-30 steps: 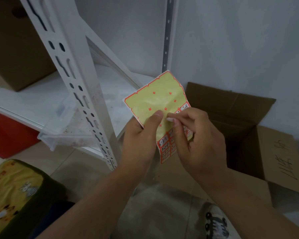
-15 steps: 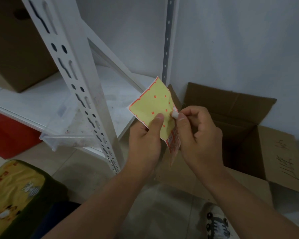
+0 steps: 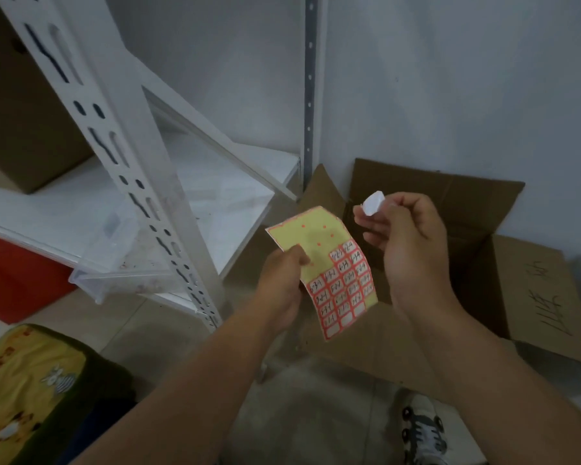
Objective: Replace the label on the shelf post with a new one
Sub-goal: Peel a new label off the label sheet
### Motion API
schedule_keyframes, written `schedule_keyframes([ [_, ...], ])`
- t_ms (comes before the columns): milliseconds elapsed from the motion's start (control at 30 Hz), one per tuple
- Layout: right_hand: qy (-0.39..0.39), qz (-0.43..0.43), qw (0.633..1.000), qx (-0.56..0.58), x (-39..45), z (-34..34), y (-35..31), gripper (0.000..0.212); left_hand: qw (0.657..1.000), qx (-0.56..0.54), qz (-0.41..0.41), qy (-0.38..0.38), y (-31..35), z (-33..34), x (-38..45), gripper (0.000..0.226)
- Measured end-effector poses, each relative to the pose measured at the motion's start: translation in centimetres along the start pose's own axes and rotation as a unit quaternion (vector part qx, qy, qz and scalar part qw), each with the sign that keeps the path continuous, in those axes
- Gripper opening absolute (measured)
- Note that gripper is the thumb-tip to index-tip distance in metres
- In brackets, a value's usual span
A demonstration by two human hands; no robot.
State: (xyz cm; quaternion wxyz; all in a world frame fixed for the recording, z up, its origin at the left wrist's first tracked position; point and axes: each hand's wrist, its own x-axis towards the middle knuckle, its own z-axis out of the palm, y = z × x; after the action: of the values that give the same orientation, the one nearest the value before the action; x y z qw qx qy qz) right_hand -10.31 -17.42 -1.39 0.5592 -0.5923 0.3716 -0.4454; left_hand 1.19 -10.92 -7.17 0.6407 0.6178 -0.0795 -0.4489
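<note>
A left hand [image 3: 282, 283] pinches a sticker sheet [image 3: 336, 273] while the right hand [image 3: 406, 243] pinches a peeled white label [image 3: 373, 203], right of the shelf post [image 3: 128, 152].

White shelf [image 3: 215, 203] carries a brown box [image 3: 24, 129] far left and a clear tray [image 3: 114, 263] at its near edge by the post [image 3: 121, 156]; floor [image 3: 302, 417] holds open carton [image 3: 483, 263] right, red bin [image 3: 14, 280] left, yellow bag [image 3: 24, 391] near left.
</note>
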Motion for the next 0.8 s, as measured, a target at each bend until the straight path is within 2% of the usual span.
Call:
schedule_keyframes([
  [200, 0.053, 0.064, 0.996, 0.036, 1.2, -1.1, 0.1, 0.009, 0.991, 0.1, -0.058, -0.069, -3.6, 0.8, 4.4, 0.036],
  [267, 0.058, 0.071, 0.995, 0.04, 1.5, -1.4, 0.2, 0.008, 0.987, 0.139, -0.054, -0.061, -4.4, 1.0, 5.6, 0.034],
  [467, 0.042, 0.116, 0.989, 0.083, 2.2, -2.7, 0.3, 0.012, 0.986, 0.155, -0.051, -0.044, -6.6, 2.1, 8.5, 0.026],
  [567, 0.038, 0.135, 0.986, 0.088, 2.5, -3.1, 0.5, 0.012, 0.977, 0.201, -0.052, -0.045, -7.7, 2.8, 9.8, 0.032],
  [667, 0.032, 0.142, 0.986, 0.076, 2.6, -3.4, 0.6, 0.012, 0.95, 0.309, -0.023, -0.04, -8.7, 3.3, 10.6, 0.033],
  [800, 0.019, 0.144, 0.987, 0.064, 2.5, -3.6, 0.8, 0.013, 0.924, 0.377, 0.045, -0.047, -10.5, 3.4, 11.6, 0.026],
])
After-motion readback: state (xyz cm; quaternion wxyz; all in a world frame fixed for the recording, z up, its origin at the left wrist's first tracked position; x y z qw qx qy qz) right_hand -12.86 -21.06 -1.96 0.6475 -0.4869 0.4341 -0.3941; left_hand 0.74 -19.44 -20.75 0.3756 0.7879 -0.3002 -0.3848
